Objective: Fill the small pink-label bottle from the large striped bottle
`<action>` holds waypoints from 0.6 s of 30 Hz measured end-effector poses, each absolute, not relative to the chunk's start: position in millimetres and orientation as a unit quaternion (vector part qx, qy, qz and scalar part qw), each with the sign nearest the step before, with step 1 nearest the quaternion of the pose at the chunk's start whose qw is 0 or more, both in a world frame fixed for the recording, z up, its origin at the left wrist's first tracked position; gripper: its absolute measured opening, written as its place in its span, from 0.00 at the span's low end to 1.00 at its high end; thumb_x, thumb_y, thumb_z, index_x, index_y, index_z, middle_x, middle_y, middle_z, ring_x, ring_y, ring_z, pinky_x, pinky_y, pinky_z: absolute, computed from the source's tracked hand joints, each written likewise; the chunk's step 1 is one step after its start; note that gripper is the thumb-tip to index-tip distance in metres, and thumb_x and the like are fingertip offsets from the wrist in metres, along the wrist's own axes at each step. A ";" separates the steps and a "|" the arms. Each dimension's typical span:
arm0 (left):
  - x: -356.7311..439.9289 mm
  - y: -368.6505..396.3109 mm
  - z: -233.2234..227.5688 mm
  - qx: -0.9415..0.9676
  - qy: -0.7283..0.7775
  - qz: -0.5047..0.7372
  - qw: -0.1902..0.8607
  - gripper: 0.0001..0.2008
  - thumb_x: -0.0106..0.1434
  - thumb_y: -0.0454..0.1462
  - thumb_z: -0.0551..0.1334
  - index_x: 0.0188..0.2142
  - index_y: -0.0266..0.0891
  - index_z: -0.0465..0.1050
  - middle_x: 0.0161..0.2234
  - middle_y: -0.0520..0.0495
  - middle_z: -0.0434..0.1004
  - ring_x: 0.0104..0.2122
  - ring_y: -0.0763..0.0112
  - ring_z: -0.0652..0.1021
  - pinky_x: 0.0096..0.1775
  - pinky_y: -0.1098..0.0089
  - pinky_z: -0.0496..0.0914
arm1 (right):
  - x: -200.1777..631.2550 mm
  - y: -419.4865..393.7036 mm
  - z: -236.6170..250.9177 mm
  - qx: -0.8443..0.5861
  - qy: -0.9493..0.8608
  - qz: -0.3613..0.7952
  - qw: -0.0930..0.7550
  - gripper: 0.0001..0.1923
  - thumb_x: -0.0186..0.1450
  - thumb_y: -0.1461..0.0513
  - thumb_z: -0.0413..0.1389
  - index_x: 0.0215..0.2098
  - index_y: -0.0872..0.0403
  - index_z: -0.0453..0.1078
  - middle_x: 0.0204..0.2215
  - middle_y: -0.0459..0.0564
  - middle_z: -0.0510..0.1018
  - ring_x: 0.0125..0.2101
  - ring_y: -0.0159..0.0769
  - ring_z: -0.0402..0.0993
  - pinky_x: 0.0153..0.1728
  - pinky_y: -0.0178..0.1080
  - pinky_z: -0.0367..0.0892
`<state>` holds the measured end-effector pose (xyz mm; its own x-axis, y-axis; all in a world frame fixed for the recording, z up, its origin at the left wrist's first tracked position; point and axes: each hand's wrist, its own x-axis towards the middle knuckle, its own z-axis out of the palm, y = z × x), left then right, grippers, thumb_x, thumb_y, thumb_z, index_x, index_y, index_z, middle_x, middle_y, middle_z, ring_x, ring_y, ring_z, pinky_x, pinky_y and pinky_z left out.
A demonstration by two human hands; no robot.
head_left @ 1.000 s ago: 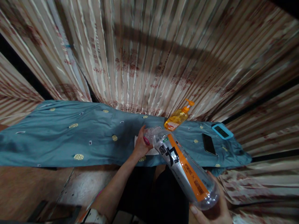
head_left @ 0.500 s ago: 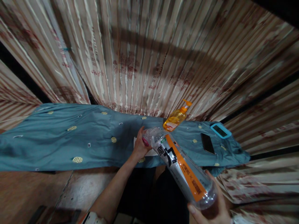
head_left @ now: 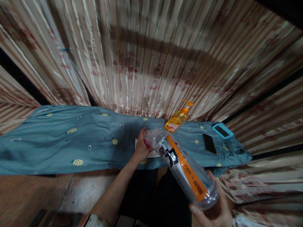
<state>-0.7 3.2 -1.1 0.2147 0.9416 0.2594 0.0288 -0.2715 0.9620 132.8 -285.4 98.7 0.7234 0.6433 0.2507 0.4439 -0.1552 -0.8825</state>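
Observation:
My right hand [head_left: 214,212] grips the base of a clear plastic bottle [head_left: 182,167] with an orange, black and white label. The bottle is tilted, its neck pointing up and left. My left hand [head_left: 142,147] is closed around the bottle's neck and cap end, over a white paper [head_left: 155,154] that lies on the blue cloth [head_left: 71,138]. An orange pump bottle [head_left: 177,118] leans just behind the clear bottle's neck.
The blue patterned cloth covers a long low surface. On its right end lie a black phone [head_left: 209,143] and a blue-cased device [head_left: 222,130]. Striped curtains [head_left: 151,56] hang behind and to both sides. A wooden floor [head_left: 28,195] shows at lower left.
The view has shifted slightly. Both hands stay on the bottle in nearly the same pose; the bottle has barely moved.

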 end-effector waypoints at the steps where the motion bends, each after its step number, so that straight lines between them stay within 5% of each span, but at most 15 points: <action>1: -0.8 3.3 -1.5 0.626 0.386 0.491 0.466 0.57 0.45 0.31 0.80 0.71 0.40 0.57 0.62 0.34 0.78 0.60 0.45 0.82 0.67 0.43 0.72 | 132.5 -285.3 99.0 -0.754 -0.360 0.093 0.542 0.54 0.58 0.46 0.74 0.76 0.52 0.61 0.70 0.62 0.71 0.71 0.66 0.66 0.66 0.59 0.69; 18: -2.5 3.6 -1.1 0.626 0.383 0.489 0.471 0.57 0.45 0.34 0.81 0.71 0.42 0.58 0.63 0.35 0.78 0.62 0.46 0.81 0.67 0.45 0.72 | 128.5 -283.4 103.9 -0.755 -0.343 0.109 0.547 0.57 0.58 0.45 0.75 0.77 0.52 0.58 0.70 0.62 0.71 0.69 0.65 0.69 0.66 0.58 0.70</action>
<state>-2.5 3.6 -1.1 0.2287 0.9402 0.2526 0.0184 -0.2636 0.9645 128.5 -283.4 103.9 0.7403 0.6381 0.2114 0.3997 -0.1650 -0.9017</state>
